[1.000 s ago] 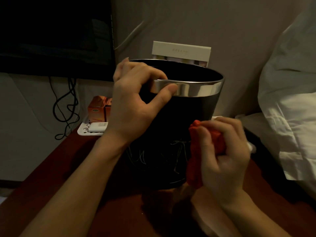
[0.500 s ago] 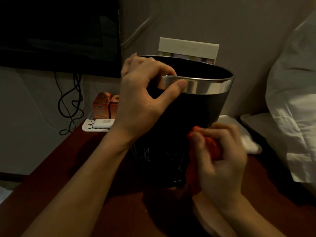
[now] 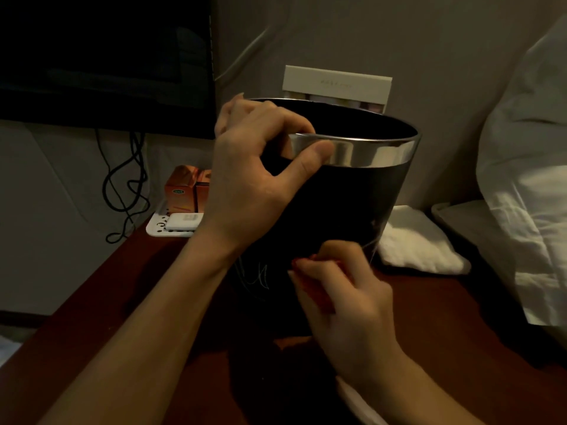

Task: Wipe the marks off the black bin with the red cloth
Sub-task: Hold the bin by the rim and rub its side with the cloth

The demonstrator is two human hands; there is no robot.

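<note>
Since 1 s ago our right hand (image 3: 346,305) slid lower w/ the red cloth (image 3: 316,289), now bunched in its fingers vs the black bin (image 3: 343,204). Left hand (image 3: 254,179) pinches the silver rim (image 3: 371,151). Bin upright on desk (image 3: 92,326); white marks (image 3: 260,276) low on its front.

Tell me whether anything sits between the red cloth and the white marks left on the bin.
Nothing visible does. The right hand holds the red cloth against the black bin low on its wall, and the remaining white marks lie just beside it on bare wall. The left hand grips the rim above.
</note>
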